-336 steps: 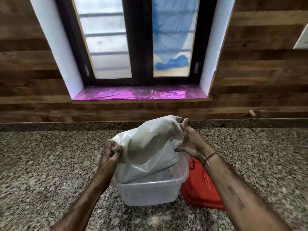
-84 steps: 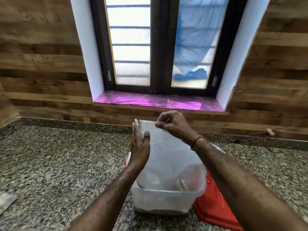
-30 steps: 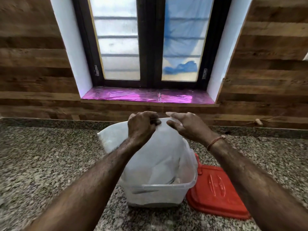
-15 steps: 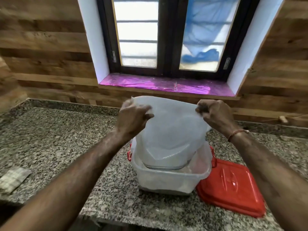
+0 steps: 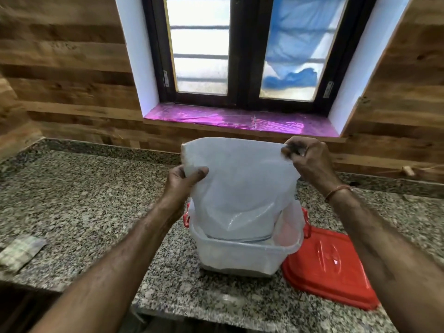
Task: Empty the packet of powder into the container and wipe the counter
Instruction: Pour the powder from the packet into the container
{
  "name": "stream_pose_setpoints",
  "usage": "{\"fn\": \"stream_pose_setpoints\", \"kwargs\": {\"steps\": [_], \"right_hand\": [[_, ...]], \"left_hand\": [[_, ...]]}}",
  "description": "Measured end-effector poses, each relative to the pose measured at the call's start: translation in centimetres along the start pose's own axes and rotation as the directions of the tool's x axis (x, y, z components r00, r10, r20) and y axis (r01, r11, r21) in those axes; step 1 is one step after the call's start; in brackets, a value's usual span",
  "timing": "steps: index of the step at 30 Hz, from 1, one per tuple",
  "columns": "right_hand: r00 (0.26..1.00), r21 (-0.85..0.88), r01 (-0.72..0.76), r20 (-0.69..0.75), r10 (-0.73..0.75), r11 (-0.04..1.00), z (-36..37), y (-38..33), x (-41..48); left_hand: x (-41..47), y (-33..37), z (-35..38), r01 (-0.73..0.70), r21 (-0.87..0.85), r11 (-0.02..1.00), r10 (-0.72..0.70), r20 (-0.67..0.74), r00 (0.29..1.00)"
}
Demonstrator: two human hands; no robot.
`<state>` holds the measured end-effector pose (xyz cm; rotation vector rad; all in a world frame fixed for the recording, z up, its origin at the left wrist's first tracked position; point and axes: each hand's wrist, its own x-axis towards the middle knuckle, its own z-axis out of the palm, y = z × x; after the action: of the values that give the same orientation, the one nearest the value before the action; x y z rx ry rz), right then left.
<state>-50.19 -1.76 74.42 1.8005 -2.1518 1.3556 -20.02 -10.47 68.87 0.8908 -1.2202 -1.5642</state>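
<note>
A translucent white powder packet (image 5: 240, 186) hangs upside down, its lower end inside a clear plastic container (image 5: 242, 255) on the granite counter (image 5: 84, 200). My left hand (image 5: 182, 181) grips the packet's left edge a little below its top corner. My right hand (image 5: 305, 159) pinches the packet's upper right corner. The packet looks slack and nearly flat. What lies inside the container is hidden by the packet and the cloudy wall.
A red lid (image 5: 329, 265) lies flat on the counter right of the container. A folded checked cloth (image 5: 19, 253) rests at the counter's left front edge. A wood-panelled wall and a window with a pink sill (image 5: 240, 118) stand behind.
My hands went from bunched together at the packet's top to spread apart, stretching it flat. Since half a second ago my left hand slid lower down the left edge.
</note>
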Motion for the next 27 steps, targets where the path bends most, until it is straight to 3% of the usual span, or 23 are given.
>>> {"fn": "stream_pose_setpoints", "kwargs": {"steps": [2,4,6,10,12,14,17,21,23,25,27], "right_hand": [[0.979,0.102,-0.113,0.179,0.093,0.988,-1.2,1.3,0.7],[0.899,0.133,-0.28,0.385,0.211,0.951,-2.3,3.2,0.6],[0.849,0.208,-0.382,0.463,0.253,0.901,-2.5,5.0,-0.6],[0.934,0.571,-0.356,0.241,0.264,0.739,-1.6,6.3,-2.5],[0.912,0.759,-0.346,0.135,0.386,0.551,-1.5,6.3,-2.9],[0.883,0.8,-0.4,0.204,0.423,0.447,-0.4,6.4,-3.8],[0.871,0.7,-0.47,0.268,0.413,0.537,1.7,6.4,-5.4],[0.88,0.751,-0.364,0.083,0.468,0.551,1.1,6.0,-3.7],[0.884,0.703,-0.439,0.228,0.407,0.56,1.2,5.7,-3.6],[0.827,0.547,-0.557,0.429,0.362,0.624,1.9,5.9,-5.1],[0.83,0.513,-0.552,0.414,0.374,0.657,2.4,6.4,-5.7]], "left_hand": [[-0.1,0.1,0.4,-0.027,-0.125,0.992,0.018,-0.073,0.997],[0.1,0.5,0.6,-0.053,-0.157,0.986,0.042,-0.074,0.996],[0.1,0.6,1.0,-0.083,-0.142,0.986,0.075,-0.062,0.995],[0.6,0.9,1.9,-0.138,-0.108,0.985,0.13,-0.072,0.989],[1.3,1.0,2.1,-0.133,-0.136,0.982,0.122,-0.084,0.989],[1.9,0.8,1.9,-0.13,-0.144,0.981,0.119,-0.082,0.99],[2.5,1.1,1.5,-0.136,-0.123,0.983,0.126,-0.085,0.988],[3.0,1.3,1.6,-0.183,-0.081,0.98,0.173,-0.12,0.978],[2.9,1.3,2.0,-0.193,-0.123,0.973,0.174,-0.152,0.973],[2.8,1.5,2.3,-0.189,-0.174,0.967,0.16,-0.164,0.973],[2.8,1.5,2.2,-0.193,-0.18,0.964,0.162,-0.171,0.972]]}}
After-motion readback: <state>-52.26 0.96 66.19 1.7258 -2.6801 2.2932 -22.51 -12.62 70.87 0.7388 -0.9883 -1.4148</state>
